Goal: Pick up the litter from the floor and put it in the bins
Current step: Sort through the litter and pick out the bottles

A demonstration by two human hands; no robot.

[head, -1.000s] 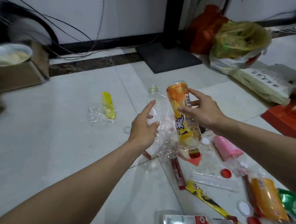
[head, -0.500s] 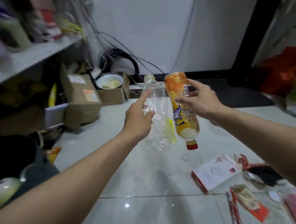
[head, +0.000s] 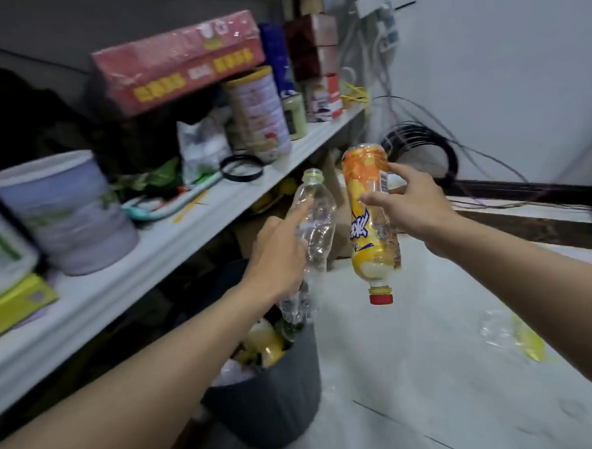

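My left hand [head: 275, 256] grips a crumpled clear plastic bottle [head: 313, 220], held neck-up above the bin. My right hand [head: 413, 208] holds an orange-and-yellow labelled bottle [head: 369, 213] upside down, its red cap [head: 381, 299] pointing at the floor. Below the two bottles stands a dark grey bin [head: 272, 397] under the shelf, holding yellow and white litter. A clear wrapper with a yellow strip [head: 520, 336] lies on the white floor to the right.
A white shelf [head: 172, 237] runs along the left, crowded with a pale bucket [head: 60, 212], a tin [head: 258, 116] and a red box [head: 176, 62]. Black cables [head: 431, 148] coil against the white wall behind.
My view has swung left from the littered floor to the shelf and bin. Both hands still hold their bottles, now above the grey bin.
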